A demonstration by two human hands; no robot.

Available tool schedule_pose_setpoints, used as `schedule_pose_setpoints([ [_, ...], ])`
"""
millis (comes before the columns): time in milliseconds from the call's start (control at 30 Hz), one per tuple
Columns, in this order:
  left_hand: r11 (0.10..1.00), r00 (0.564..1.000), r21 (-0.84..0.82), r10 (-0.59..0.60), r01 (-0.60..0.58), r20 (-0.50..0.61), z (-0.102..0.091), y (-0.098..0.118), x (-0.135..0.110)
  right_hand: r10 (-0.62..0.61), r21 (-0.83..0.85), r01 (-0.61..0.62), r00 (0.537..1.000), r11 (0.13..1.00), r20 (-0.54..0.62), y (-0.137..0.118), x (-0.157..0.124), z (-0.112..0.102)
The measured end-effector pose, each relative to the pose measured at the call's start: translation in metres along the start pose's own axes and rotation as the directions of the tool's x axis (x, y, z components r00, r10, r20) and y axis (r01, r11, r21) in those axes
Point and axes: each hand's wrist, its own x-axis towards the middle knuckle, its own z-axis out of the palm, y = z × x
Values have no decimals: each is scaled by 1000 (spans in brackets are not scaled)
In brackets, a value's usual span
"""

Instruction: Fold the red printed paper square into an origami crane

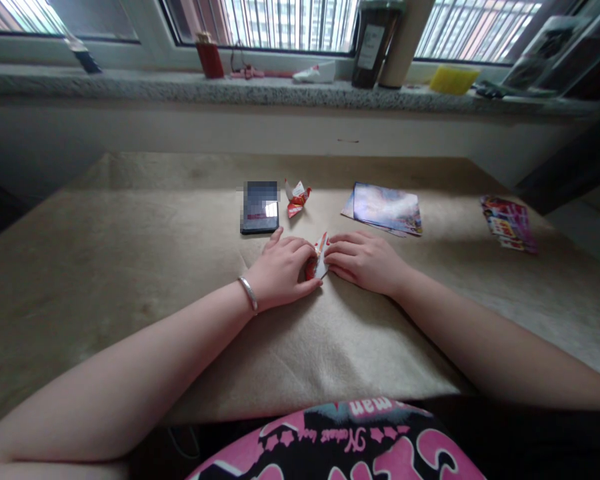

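Both my hands rest on the beige felt-covered table, meeting over a small folded piece of red and white paper. My left hand, with a silver bracelet at its wrist, has its fingers curled onto the paper's left side. My right hand presses its fingertips against the paper's right edge. Just beyond, a finished folded paper figure in red and white stands on the table.
A dark phone lies left of the paper figure. A stack of printed sheets lies to the right, more coloured sheets at the far right. The windowsill holds a red cup, a dark jar and a yellow sponge.
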Motion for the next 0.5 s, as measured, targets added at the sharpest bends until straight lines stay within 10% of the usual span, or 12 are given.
schedule_pose_setpoints([
  [500,999,999,19,40,-40,-8,-5,0,-1,139,263,-143,990,954,32,-1,3,3],
])
